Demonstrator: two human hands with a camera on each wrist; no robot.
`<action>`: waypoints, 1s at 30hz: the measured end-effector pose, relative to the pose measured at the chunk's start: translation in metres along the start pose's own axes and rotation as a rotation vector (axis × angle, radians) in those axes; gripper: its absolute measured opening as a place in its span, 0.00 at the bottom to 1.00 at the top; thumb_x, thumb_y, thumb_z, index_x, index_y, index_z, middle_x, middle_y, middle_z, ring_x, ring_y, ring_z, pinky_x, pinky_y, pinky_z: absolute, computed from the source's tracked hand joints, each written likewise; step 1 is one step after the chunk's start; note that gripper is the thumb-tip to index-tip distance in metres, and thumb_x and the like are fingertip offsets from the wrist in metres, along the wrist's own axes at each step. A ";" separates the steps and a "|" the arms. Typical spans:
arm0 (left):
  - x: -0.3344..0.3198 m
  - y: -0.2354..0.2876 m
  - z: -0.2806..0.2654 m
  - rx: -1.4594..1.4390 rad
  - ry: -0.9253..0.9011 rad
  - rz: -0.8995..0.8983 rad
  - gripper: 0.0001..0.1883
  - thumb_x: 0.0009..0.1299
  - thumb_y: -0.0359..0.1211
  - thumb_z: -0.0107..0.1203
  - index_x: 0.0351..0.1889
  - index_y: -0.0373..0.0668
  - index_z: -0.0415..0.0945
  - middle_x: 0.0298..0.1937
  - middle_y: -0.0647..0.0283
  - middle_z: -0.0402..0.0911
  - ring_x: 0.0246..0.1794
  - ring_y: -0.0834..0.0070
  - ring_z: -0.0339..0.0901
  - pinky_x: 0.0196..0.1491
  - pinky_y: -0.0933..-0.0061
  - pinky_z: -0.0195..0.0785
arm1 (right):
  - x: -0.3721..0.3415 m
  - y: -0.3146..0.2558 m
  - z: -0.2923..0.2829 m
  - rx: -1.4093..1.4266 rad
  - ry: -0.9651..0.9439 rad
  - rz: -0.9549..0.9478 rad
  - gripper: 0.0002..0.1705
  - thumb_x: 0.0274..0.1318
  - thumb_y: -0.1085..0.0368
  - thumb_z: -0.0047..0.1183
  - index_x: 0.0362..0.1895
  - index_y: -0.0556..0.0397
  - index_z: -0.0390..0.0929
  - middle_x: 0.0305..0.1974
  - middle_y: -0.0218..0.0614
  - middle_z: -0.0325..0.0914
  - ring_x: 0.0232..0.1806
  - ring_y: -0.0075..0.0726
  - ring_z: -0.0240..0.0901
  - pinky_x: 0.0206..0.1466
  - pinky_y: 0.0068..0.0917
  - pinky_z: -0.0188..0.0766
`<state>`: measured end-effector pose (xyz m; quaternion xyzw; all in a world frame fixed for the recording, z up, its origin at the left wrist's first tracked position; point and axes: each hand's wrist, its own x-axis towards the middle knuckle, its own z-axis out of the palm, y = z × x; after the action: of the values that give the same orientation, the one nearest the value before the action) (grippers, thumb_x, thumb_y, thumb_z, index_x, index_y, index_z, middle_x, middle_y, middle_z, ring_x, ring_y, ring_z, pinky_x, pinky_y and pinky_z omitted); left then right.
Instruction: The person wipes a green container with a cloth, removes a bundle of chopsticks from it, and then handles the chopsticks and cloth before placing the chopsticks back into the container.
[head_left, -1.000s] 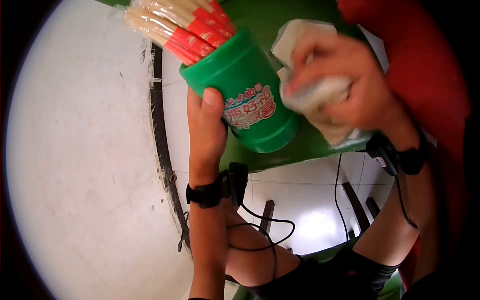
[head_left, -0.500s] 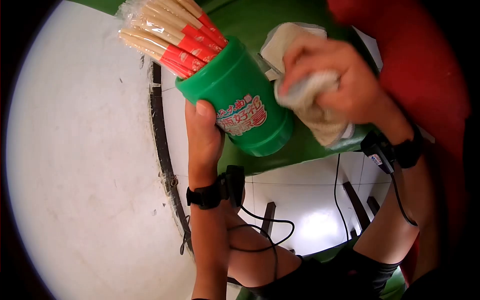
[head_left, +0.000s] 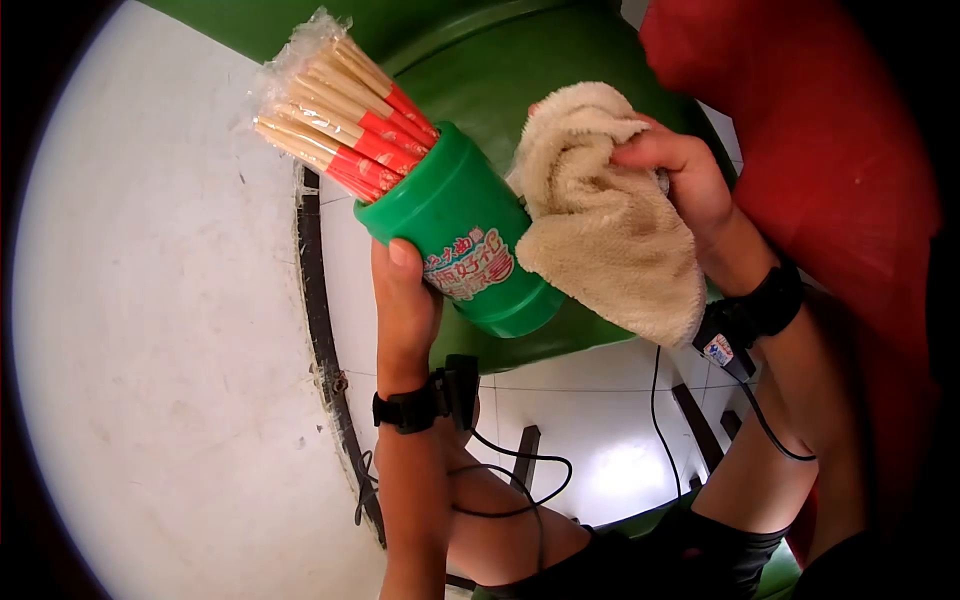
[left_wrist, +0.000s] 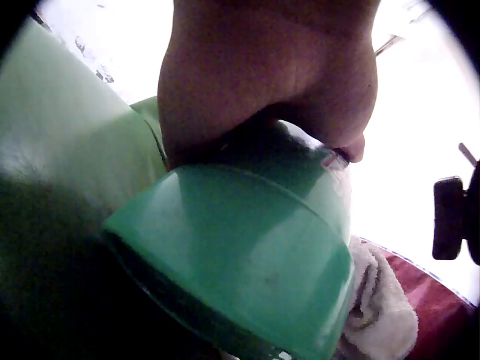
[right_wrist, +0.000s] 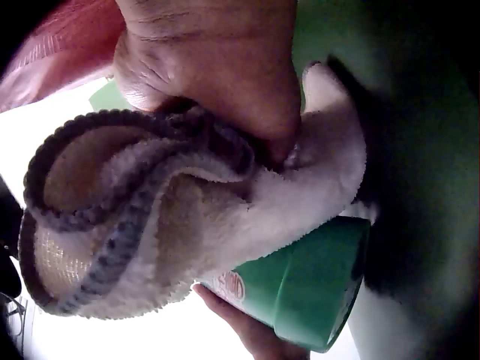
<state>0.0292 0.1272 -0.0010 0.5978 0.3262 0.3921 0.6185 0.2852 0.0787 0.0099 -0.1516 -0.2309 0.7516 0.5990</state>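
Observation:
My left hand [head_left: 402, 300] grips a green plastic cup [head_left: 440, 205] from its side, with the thumb along the printed front. The cup tilts to the upper left and holds a bunch of wrapped chopsticks [head_left: 350, 125] with red paper bands. In my right hand [head_left: 692, 178] is a beige fluffy cloth [head_left: 615, 250], bunched at the top and hanging down beside the cup. The cloth overlaps the cup's right side in the head view. Its dark stitched edge [right_wrist: 112, 255] shows in the right wrist view. Most fingers of the right hand are hidden behind the cloth.
A green surface [head_left: 500, 60] lies under the cup and cloth. Red fabric [head_left: 800, 150] is close to the right arm. A pale wall [head_left: 170, 300] stands at the left, and black cables [head_left: 520, 510] hang from the wrist cameras over the legs.
My right hand has turned and moved slightly down, spreading the bunched cloth so more of it hangs towards me. The cup with its chopsticks sits lower in view, still held by the left hand.

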 end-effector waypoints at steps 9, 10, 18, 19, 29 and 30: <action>-0.003 0.009 0.012 0.045 0.079 0.016 0.48 0.65 0.64 0.51 0.67 0.33 0.57 0.62 0.55 0.68 0.61 0.68 0.68 0.62 0.66 0.62 | -0.002 -0.020 0.012 -0.431 -0.063 -0.167 0.25 0.61 0.48 0.52 0.49 0.57 0.71 0.35 0.31 0.74 0.34 0.23 0.73 0.36 0.19 0.73; -0.003 0.008 0.011 0.056 0.076 0.019 0.48 0.64 0.65 0.52 0.67 0.33 0.57 0.62 0.55 0.68 0.61 0.68 0.68 0.62 0.66 0.61 | -0.003 -0.022 0.021 -0.561 -0.035 -0.191 0.23 0.58 0.51 0.56 0.46 0.57 0.72 0.34 0.29 0.72 0.32 0.21 0.71 0.35 0.18 0.72; -0.003 0.007 0.010 0.048 0.056 0.027 0.48 0.64 0.65 0.51 0.67 0.33 0.57 0.62 0.55 0.68 0.61 0.68 0.67 0.62 0.66 0.60 | -0.007 -0.021 0.012 -0.547 0.078 -0.174 0.10 0.53 0.62 0.58 0.35 0.54 0.75 0.28 0.27 0.75 0.30 0.19 0.72 0.31 0.18 0.67; -0.003 0.006 0.010 0.052 0.056 0.031 0.48 0.64 0.65 0.51 0.67 0.33 0.56 0.62 0.55 0.68 0.61 0.68 0.67 0.62 0.66 0.60 | -0.005 -0.023 0.004 -0.579 0.066 -0.177 0.10 0.53 0.62 0.58 0.36 0.54 0.75 0.29 0.27 0.75 0.30 0.19 0.72 0.32 0.18 0.67; -0.004 -0.004 0.000 0.072 0.032 0.059 0.47 0.65 0.66 0.46 0.69 0.36 0.54 0.63 0.56 0.68 0.61 0.66 0.69 0.63 0.61 0.63 | 0.000 -0.013 0.011 -0.601 -0.011 -0.177 0.22 0.56 0.50 0.62 0.43 0.53 0.72 0.33 0.27 0.74 0.33 0.18 0.72 0.37 0.20 0.71; -0.002 0.001 0.010 0.022 0.028 0.063 0.50 0.62 0.67 0.50 0.68 0.35 0.54 0.62 0.56 0.68 0.61 0.67 0.68 0.62 0.63 0.63 | 0.001 -0.011 0.012 -0.658 0.009 -0.216 0.23 0.55 0.49 0.62 0.43 0.53 0.72 0.33 0.27 0.74 0.33 0.18 0.71 0.37 0.20 0.71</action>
<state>0.0365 0.1206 0.0006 0.6091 0.3203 0.4158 0.5946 0.2886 0.0794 0.0258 -0.3148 -0.4729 0.5684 0.5951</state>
